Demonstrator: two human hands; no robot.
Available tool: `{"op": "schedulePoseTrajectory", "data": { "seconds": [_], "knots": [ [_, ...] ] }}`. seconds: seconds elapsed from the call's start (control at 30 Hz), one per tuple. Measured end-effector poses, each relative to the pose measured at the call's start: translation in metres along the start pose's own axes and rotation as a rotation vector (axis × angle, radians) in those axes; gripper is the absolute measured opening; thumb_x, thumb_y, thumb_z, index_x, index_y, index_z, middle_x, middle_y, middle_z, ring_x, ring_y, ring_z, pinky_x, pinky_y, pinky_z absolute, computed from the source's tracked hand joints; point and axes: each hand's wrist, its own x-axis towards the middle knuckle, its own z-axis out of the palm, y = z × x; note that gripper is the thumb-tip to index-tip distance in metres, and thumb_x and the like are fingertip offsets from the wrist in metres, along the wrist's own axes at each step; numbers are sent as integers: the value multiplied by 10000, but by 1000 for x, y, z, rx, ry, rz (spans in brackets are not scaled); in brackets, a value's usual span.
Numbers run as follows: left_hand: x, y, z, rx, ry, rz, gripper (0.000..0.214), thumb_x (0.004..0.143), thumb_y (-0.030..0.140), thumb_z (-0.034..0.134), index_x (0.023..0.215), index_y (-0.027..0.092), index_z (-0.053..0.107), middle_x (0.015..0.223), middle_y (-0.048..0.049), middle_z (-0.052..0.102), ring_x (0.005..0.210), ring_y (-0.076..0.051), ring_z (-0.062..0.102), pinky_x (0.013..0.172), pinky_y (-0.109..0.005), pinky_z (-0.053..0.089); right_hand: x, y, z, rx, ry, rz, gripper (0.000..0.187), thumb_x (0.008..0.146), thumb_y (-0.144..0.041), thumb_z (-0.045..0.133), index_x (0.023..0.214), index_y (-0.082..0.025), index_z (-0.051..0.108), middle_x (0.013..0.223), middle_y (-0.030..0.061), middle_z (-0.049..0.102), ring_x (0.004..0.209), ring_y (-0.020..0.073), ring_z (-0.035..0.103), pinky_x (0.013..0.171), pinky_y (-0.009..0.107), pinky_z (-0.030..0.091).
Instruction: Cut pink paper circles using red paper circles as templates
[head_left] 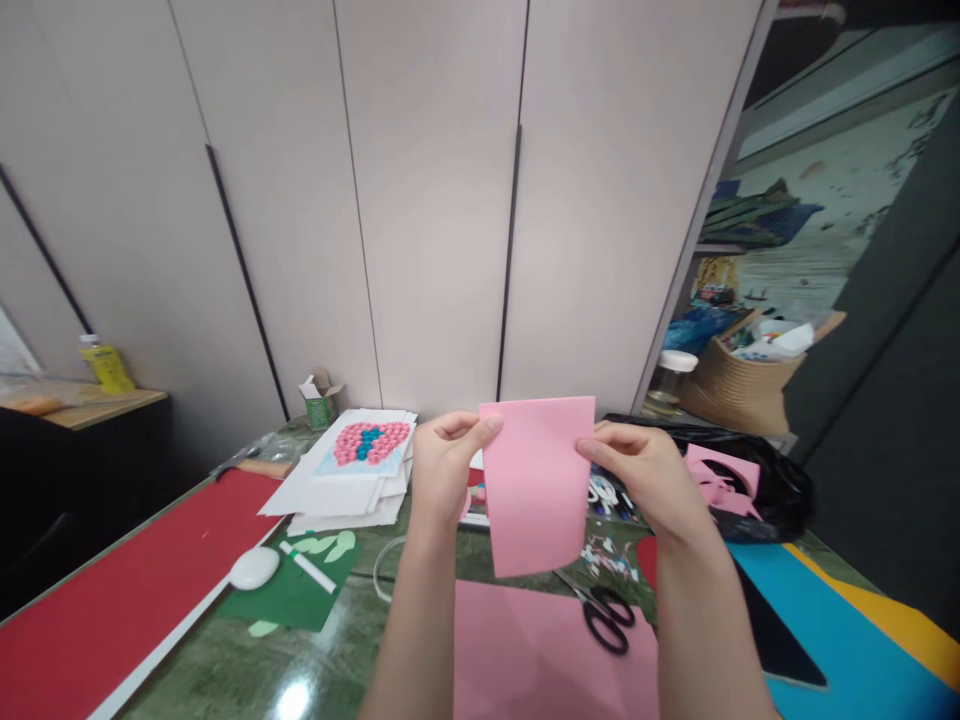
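A piece of pink paper (537,490) is held upright above the table, its lower edge slightly curved. My left hand (450,455) pinches its upper left side between thumb and fingers. On the opposite edge, my right hand (637,460) grips it the same way. Below lies a larger pink sheet (525,650) flat on the table. Scissors with black handles (609,618) rest on that sheet, blades pointing away to the left. Small paper scraps (609,560) are scattered just behind the scissors.
Left are white papers (330,495) with a pink-and-blue craft picture (371,445), green paper (300,590), a marker (309,567), a white oval object (255,568) and red sheet (150,560). Right are a black bag (787,500) with pink offcuts (724,480) and blue sheet (840,620). Cabinets (435,200) stand behind.
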Motion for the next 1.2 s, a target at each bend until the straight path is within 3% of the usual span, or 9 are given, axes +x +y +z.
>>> {"op": "schedulePoseTrajectory", "data": {
  "seconds": [0.2, 0.3, 0.4, 0.53, 0.83, 0.9, 1.0, 1.07, 1.2],
  "knots": [
    [1, -2, 0, -14, 16, 4, 133, 578, 225, 740, 546, 134, 648, 531, 17, 581, 540, -84, 491, 549, -205, 382, 0, 0, 0, -5, -10, -4, 191, 708, -337, 647, 631, -162, 645, 683, 21, 632, 664, 157, 547, 641, 260, 414],
    [1, 0, 0, 13, -14, 3, 125, 586, 226, 736, 553, 138, 653, 534, 16, 587, 541, -84, 492, 542, -204, 382, 1, 0, 0, 56, 14, -30, 144, 710, -315, 638, 743, -179, 673, 776, 33, 669, 746, 181, 578, 685, 269, 429],
    [0, 3, -2, 99, -109, -22, 136, 595, 232, 731, 539, 139, 649, 521, 13, 585, 525, -82, 485, 516, -200, 372, 2, -1, 1, 136, 154, -60, 154, 708, -313, 638, 801, -199, 682, 820, 34, 683, 792, 187, 588, 703, 268, 436],
    [-2, 6, -3, 193, -192, -36, 144, 618, 252, 716, 557, 137, 652, 497, 14, 561, 505, -77, 464, 490, -194, 353, 0, -6, 2, 103, 318, -63, 115, 681, -298, 669, 632, -196, 650, 640, 7, 639, 654, 155, 555, 631, 252, 421],
    [-3, 5, 1, 199, -148, -34, 154, 616, 276, 708, 561, 144, 651, 483, 17, 543, 483, -84, 457, 491, -209, 364, 0, -6, 15, -71, 514, -241, 148, 755, -301, 582, 662, -185, 582, 672, 12, 572, 669, 160, 531, 664, 270, 406],
    [-3, 4, 1, 147, -116, -28, 153, 606, 265, 717, 551, 143, 644, 496, 18, 552, 492, -82, 466, 502, -207, 374, 2, -3, 14, -46, 420, -199, 136, 759, -306, 576, 720, -181, 613, 734, 25, 612, 733, 177, 554, 704, 276, 413],
    [-1, 2, -1, 41, -62, -2, 151, 596, 241, 730, 541, 137, 636, 521, 13, 571, 526, -83, 487, 522, -200, 387, 2, -3, 9, -8, 102, -99, 135, 742, -293, 599, 786, -176, 649, 799, 35, 645, 797, 196, 571, 723, 278, 420],
    [1, 2, -2, 1, -14, 15, 143, 591, 230, 735, 545, 134, 639, 521, 15, 574, 533, -80, 491, 527, -193, 388, 2, -3, 7, -18, -29, -44, 138, 717, -302, 632, 725, -166, 652, 756, 32, 640, 752, 191, 570, 686, 272, 420],
    [3, 0, -2, -14, 30, 31, 134, 583, 229, 739, 564, 132, 650, 541, 6, 600, 544, -86, 506, 545, -199, 401, 1, -5, 9, -27, 51, -9, 221, 682, -335, 667, 572, -153, 606, 616, 8, 588, 629, 153, 525, 604, 251, 391]
  ]
}}
